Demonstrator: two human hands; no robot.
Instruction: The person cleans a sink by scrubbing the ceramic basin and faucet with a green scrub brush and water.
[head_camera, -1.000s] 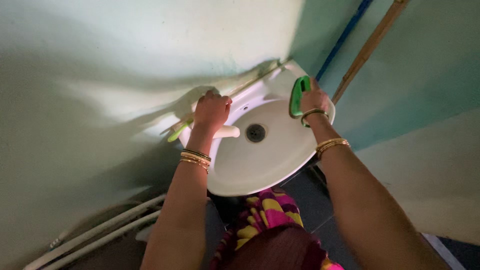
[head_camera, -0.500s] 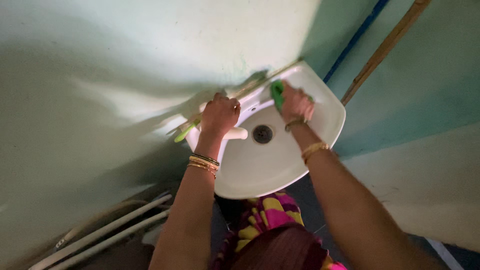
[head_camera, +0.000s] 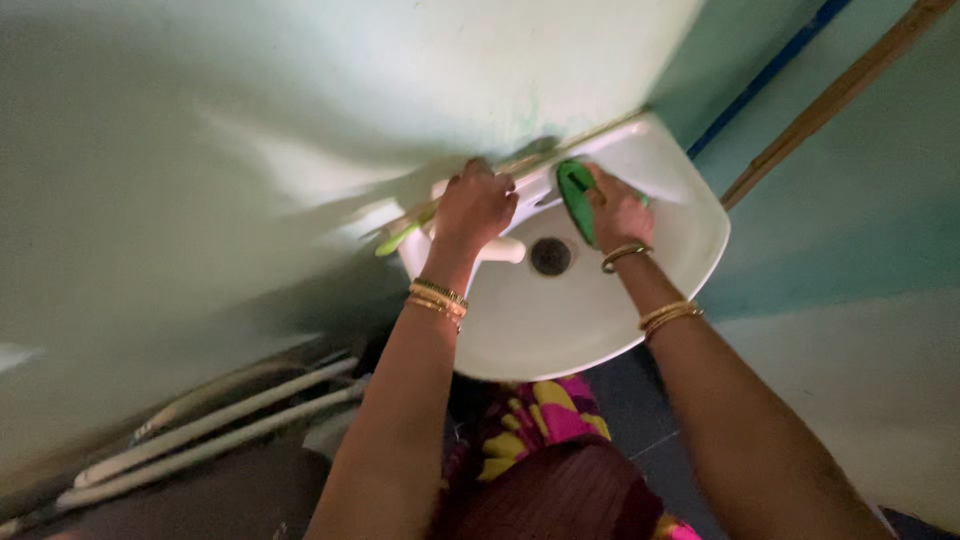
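Observation:
A white wall-mounted washbasin (head_camera: 560, 330) hangs in a corner, with a dark drain hole (head_camera: 551, 256) in its bowl. My right hand (head_camera: 620, 212) grips a green scrub brush (head_camera: 577, 197) pressed against the basin's back inner wall, just above the drain. My left hand (head_camera: 476, 209) is closed over the white tap (head_camera: 505, 251) at the basin's left rear. Gold bangles ring both wrists.
A green toothbrush-like item (head_camera: 398, 240) lies on the basin's left ledge against the pale green wall. White pipes (head_camera: 210, 425) run low on the left. A blue pipe (head_camera: 770, 70) and a wooden pole (head_camera: 840, 95) stand in the right corner. My patterned clothing (head_camera: 535, 425) is below the basin.
My right hand carried the green brush from the basin's right rim across to the back wall near the drain. My left hand stayed on the tap. The view shifted slightly.

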